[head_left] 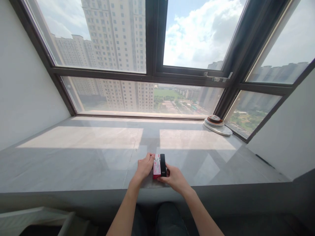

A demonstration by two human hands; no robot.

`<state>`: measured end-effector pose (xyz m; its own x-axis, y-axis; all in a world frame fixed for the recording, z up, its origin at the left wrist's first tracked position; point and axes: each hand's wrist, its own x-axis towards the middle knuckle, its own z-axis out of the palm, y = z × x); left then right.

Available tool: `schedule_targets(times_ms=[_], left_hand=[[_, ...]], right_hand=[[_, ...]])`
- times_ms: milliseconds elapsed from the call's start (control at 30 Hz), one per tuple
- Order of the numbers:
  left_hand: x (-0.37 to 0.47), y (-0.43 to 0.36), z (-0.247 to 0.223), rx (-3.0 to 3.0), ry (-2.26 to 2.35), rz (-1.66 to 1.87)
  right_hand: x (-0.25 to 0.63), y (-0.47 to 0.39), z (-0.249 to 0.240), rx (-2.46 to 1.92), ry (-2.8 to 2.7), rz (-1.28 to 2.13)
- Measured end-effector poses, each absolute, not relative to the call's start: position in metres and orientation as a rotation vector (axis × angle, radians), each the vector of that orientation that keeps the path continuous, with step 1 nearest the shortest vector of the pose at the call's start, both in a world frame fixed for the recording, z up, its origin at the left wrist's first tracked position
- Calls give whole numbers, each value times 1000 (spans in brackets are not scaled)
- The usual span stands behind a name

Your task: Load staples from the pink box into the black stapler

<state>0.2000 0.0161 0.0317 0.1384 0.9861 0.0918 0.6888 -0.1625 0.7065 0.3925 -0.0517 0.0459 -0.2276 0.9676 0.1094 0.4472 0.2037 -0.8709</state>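
Observation:
A small red-and-white box (157, 166) stands on the grey stone sill near its front edge. Against its right side is a black oblong object (162, 165) with small pale lettering at the near end; its shape resembles a stapler, but I cannot tell for sure. My left hand (145, 166) grips the box from the left, fingers at its far left corner. From the right, my right hand (174, 177) holds the black object, its thumb reaching across the near end toward the box. Its other fingers are partly hidden behind the black object.
The wide stone sill (73, 167) runs beneath dark-framed windows (150, 78). A stack of round plates or mats (216, 124) lies in the far right corner. White walls close both sides. Below the front edge, a pale slatted piece (36, 219) is at lower left.

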Motion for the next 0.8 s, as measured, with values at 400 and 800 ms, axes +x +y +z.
schedule_targets(times_ms=[400, 800], left_hand=[[288, 14, 29, 2000, 1774, 705], [449, 38, 54, 2048, 1479, 574]], right_hand=[[462, -32, 55, -1366, -1705, 1129], [619, -14, 62, -1593, -1438, 1240]])
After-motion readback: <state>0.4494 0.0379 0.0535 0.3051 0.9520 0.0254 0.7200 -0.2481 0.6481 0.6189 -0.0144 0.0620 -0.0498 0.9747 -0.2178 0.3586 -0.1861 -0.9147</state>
